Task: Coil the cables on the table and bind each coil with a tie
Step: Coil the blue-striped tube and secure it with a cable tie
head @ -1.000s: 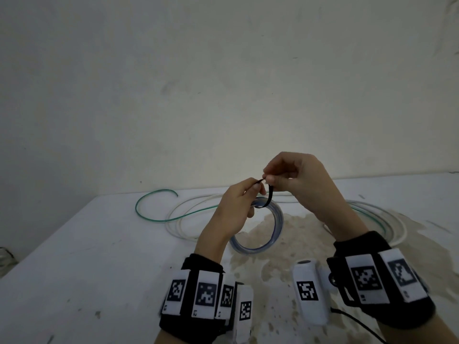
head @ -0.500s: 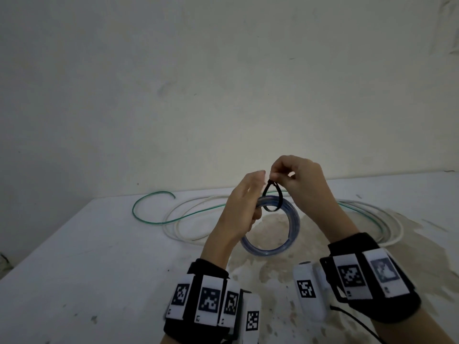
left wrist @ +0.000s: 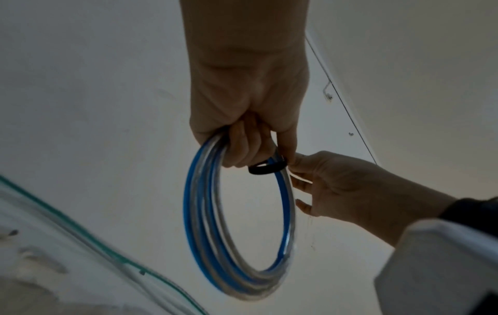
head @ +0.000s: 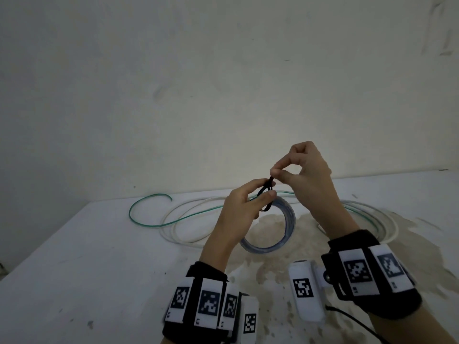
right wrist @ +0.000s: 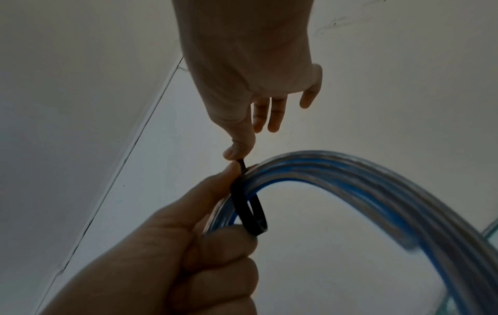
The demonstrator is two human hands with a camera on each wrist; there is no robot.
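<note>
As I watched the head view, the left hand held a blue coil upright above the table, while the right hand pinched the free end of a black tie just above it; a green cable and white cables lay loose on the table beyond, well apart from the hands. In the left wrist view, the fingers were clenched round the coil's top, the tie looped loosely about the strands just beside them. In the right wrist view, thumb and forefinger gripped the tie's tip, the other fingers relaxed, the loop slack. I judged the binding of this coil under way; the next move called for drawing the tie snug while the left hand kept the strands together.
</note>
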